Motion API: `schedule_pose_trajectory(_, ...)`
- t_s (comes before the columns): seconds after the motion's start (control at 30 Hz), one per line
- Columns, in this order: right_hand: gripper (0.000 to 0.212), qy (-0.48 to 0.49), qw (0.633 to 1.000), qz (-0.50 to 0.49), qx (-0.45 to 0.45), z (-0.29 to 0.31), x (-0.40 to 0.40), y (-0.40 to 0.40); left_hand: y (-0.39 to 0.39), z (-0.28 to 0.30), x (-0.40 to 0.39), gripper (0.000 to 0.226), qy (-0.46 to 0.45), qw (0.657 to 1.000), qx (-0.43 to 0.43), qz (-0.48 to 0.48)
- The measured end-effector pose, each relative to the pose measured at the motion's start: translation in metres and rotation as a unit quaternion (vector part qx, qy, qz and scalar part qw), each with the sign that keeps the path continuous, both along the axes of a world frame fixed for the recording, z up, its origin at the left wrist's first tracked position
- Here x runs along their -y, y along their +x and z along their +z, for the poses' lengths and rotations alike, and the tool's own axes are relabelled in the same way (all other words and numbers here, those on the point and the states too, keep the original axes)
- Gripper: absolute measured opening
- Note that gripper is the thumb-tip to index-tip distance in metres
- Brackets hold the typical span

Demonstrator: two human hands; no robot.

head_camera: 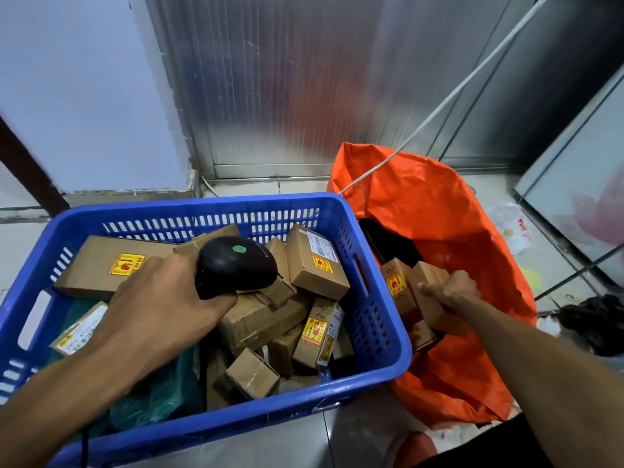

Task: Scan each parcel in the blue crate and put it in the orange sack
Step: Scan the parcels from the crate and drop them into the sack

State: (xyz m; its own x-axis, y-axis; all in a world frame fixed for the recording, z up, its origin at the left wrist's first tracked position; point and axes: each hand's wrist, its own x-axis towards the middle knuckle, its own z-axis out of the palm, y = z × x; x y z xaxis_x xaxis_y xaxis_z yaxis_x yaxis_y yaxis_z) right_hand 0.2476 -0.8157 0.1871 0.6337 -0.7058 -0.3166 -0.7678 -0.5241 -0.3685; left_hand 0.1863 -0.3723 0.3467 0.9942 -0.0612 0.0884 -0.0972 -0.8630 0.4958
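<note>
Left hand [162, 298]: grip closed round black scanner [236, 265], poised above blue crate [371, 332] for the next read; right hand [452, 295]: grip clasping brown parcel [434, 298] inside the mouth of orange sack [456, 231], low enough to set down gently; many parcels remain in crate

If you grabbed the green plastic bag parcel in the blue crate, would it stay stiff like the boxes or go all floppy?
Probably floppy: the green bag parcel looks wrinkled and saggy, unlike the square cardboard boxes beside it. Its shiny plastic may feel a bit slippery. It likely won't roll, since it lies slumped flat in the blue crate.
</note>
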Motion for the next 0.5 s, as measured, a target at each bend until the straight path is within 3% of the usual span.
schedule_pose_trajectory(0.27,0.07,-0.015,1.0,-0.009,-0.023,-0.019,0.015,0.006,0.007,-0.012,0.001,0.027,0.002,1.0,0.0,-0.003)
schedule_pose_trajectory(0.5,0.073,-0.007,0.996,-0.076,-0.048,-0.049,0.031,-0.008,0.012,-0.019,0.004,0.03,0.021,1.0,-0.008,0.005)
